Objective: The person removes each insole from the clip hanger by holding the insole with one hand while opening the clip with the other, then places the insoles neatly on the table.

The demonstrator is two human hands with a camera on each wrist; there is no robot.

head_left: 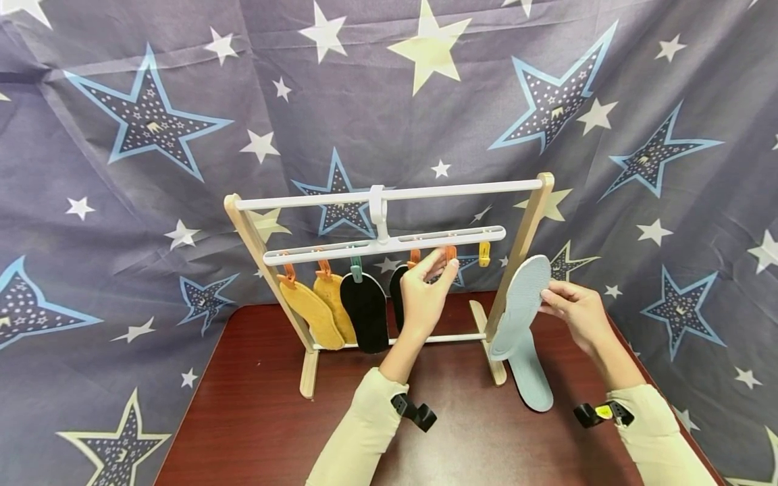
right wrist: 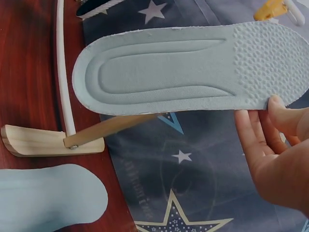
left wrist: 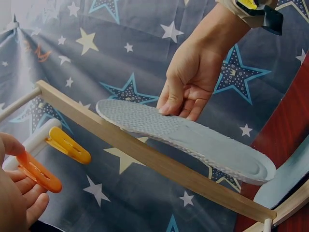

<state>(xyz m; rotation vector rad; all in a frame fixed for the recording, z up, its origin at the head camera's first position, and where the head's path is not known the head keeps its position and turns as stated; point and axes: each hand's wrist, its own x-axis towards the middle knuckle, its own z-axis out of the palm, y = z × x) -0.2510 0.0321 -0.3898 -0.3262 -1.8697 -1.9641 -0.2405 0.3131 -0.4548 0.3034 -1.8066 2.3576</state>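
My left hand (head_left: 425, 293) pinches an orange clip (head_left: 451, 253) that hangs from the white hanger bar (head_left: 425, 240). In the left wrist view that clip (left wrist: 41, 175) lies between thumb and fingers, with no insole in it. Beside it hangs a yellow clip (head_left: 484, 254). Right of the rack, my right hand (head_left: 574, 314) holds a light blue insole (head_left: 519, 307) by its edge near the textured forefoot, thumb on its upper face. In the right wrist view the insole's (right wrist: 159, 67) heel end points left. Another light blue insole (head_left: 531, 378) lies on the table below.
Two yellow insoles (head_left: 313, 316) and a black insole (head_left: 366, 314) hang from clips on the left half; another black insole (head_left: 396, 297) is partly behind my left hand. A wooden rack post (head_left: 527, 233) stands between the hanger and the held insole. The table (head_left: 255, 405) is reddish brown.
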